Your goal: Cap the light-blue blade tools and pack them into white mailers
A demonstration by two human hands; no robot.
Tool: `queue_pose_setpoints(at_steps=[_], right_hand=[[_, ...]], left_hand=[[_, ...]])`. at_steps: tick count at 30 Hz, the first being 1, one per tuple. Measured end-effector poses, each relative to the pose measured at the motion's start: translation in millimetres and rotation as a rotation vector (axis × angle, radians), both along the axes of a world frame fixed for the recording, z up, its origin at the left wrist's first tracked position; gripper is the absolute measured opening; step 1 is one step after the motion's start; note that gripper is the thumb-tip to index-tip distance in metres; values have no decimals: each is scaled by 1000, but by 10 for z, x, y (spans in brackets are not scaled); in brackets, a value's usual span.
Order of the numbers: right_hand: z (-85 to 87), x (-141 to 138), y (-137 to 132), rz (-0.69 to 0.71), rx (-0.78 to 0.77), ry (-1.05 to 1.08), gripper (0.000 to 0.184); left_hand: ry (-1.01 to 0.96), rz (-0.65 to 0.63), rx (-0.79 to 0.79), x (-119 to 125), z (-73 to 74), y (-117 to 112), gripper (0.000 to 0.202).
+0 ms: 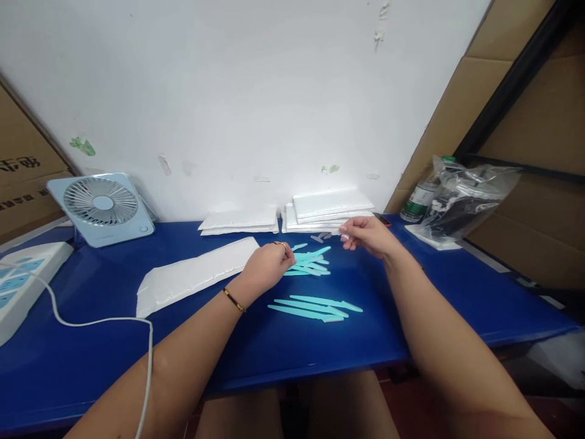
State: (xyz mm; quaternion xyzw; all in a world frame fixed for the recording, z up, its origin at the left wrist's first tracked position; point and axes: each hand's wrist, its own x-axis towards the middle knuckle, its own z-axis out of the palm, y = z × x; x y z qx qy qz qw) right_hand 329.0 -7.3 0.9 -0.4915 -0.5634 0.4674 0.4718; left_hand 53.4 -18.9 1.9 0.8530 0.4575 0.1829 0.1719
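My left hand (267,266) rests on the blue table (91,360) with its fingers curled onto a pile of thin turquoise plastic sticks (311,262). A ring shows on one finger and a bracelet on the wrist. My right hand (368,235) hovers just beyond the pile, fingers pinched together near some small pale pieces (320,237); what it holds is too small to name. Three more turquoise sticks (315,306) lie side by side nearer to me. A white padded envelope (192,275) lies flat to the left of my left hand.
Two stacks of white envelopes (329,210) sit against the wall. A small blue desk fan (101,207) stands at the back left, a white power strip (21,280) with a cable at the far left. A plastic bag (461,204) and a bottle (418,201) are at the right.
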Motion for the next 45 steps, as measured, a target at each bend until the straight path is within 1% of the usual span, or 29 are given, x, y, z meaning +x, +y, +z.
queue_pose_setpoints(at_steps=[3,6,10,13,16,20,22,24,26,27,28,31,35,37,39,42,45], right_hand=[[33,-55,-38,47,4,24,32],[37,-102,-60,96,55,-2,27],[36,-100,-63,143,106,-37,27],[33,-101,-61,164,107,-61,26],[17,-163,-70,184,102,-75,28],[-30,-280,-78,235,65,-73,29],[-64,-287,-54,234,74,-116,31],[-108,-240,-2,160,146,-246,29],[-168,-162,70,30,280,-464,23],[-204,-124,108,-20,350,-583,23],[-242,-92,145,-42,410,-693,28],[-357,-63,231,16,501,-914,51],[-451,-108,277,104,489,-1048,65],[-442,-105,262,133,456,-1058,68],[-389,-74,215,147,419,-1037,64],[-250,-24,97,158,331,-963,49],[-114,-59,-10,79,269,-812,29]], left_hand=[[-7,18,-5,-42,37,31,13],[12,29,-5,-50,27,46,14],[15,28,5,-49,16,61,15],[11,28,3,-51,19,67,15],[4,26,-4,-48,17,63,14],[1,20,-10,-38,7,56,13],[-5,20,-9,-37,2,57,13],[-5,27,4,-40,-3,62,13],[13,39,13,-48,-10,73,13],[25,44,9,-52,-15,80,13],[36,48,-1,-57,-22,89,13],[41,60,-30,-67,-46,118,13],[20,60,-37,-70,-59,136,13],[18,58,-38,-71,-56,133,14],[15,56,-42,-74,-52,129,14],[10,54,-44,-79,-48,128,14],[7,52,-48,-80,-46,134,12]])
